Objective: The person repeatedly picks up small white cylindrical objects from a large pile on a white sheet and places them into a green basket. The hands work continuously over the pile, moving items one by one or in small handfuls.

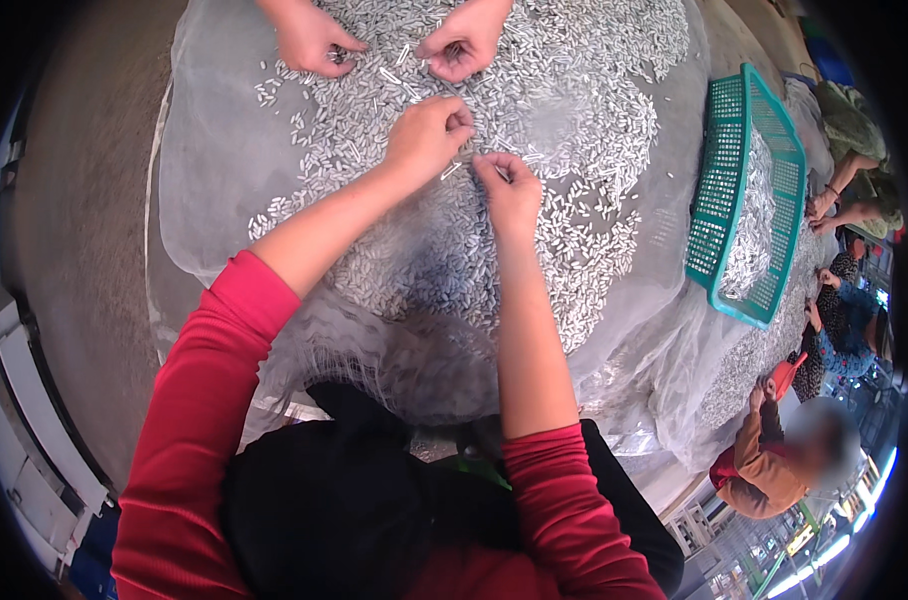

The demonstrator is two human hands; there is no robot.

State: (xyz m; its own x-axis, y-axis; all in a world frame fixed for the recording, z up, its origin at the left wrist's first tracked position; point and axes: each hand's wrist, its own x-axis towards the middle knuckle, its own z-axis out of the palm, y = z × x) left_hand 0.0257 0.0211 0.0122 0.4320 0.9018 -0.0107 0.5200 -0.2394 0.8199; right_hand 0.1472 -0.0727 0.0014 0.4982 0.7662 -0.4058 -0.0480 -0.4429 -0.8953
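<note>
A wide spread of small, slender silver-white pieces lies heaped over a pale mesh sheet; their exact kind is too small to make out. Above the middle of it, my left hand is closed, thumb and fingers pinched together. My right hand is close beside it, its thumb and forefinger also drawn into a pinch. Whatever either pinch holds is too small to name. A short pale sliver shows between the two hands, near the right fingertips.
Across from me, a co-worker's two hands pick at the same heap. A green perforated basket with more silvery pieces stands to the right. Beyond it, several people sit along another spread, one near a red scoop. White slatted furniture is at left.
</note>
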